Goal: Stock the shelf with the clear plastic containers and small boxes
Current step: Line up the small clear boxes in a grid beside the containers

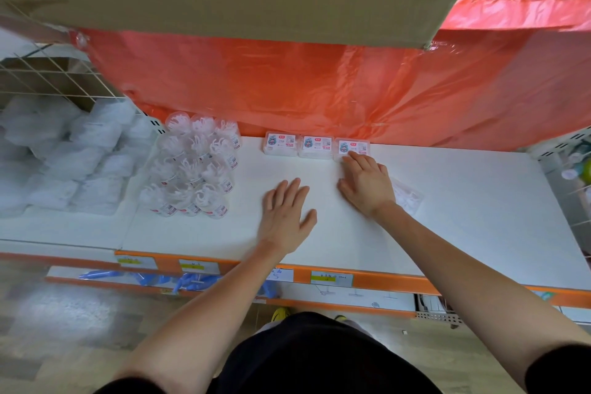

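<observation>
1. Three small boxes [316,145] stand in a row at the back of the white shelf [463,201], centre of the frame, against an orange plastic sheet [319,89].
2. The right hand [367,185] reaches forward, its straight fingers touching the rightmost box [347,145] and gripping nothing.
3. The left hand [284,214] lies flat on the shelf, fingers spread wide and holding nothing.
4. Clear plastic containers [195,166] cluster at centre left.
</observation>
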Available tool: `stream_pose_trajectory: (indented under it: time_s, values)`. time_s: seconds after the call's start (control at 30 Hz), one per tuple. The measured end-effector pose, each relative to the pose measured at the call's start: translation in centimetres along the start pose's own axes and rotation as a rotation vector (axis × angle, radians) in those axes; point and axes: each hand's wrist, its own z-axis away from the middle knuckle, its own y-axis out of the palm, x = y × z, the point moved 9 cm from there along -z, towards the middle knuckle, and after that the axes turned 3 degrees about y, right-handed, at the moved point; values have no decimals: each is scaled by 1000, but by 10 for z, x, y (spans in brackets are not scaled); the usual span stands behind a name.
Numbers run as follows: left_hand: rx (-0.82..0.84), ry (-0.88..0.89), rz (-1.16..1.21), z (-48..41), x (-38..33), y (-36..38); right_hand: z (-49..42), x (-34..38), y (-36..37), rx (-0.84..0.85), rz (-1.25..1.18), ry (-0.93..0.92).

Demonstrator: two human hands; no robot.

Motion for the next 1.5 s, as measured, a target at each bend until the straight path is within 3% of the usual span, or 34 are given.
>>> stream_pose_trajectory:
  time_s: [0.2, 0.37, 0.67, 0.8, 0.97, 1.1, 1.23, 1.33, 1.5]
  values:
    - [-14, -1, 20, 1, 0, -1, 4, -2, -2, -19, -51, -31]
    - [-7, -1, 31, 1, 0, 0, 22, -15, -17, -155, -99, -10]
    - [-53, 5, 61, 3, 4, -3, 77, -82, -17, -207, -158, 289]
    - [12, 14, 135, 2, 4, -1, 85, -101, -12, -192, -316, 422]
    - [103, -95, 420, -5, 14, 2, 84, -88, -5, -161, -517, 390]
    - [-81, -310, 766, 4, 7, -20, 82, -52, 2, -74, -530, 233]
    - [188, -544, 1283, 17, -20, -15, 84, -14, 6, -3, -617, 118]
    - [346, -502, 1419, 23, -32, -18, 86, 0, 4, -16, -652, 76]
    - [258, -437, 1495, 28, -25, -23, 92, 7, 0, -3, -874, 86]
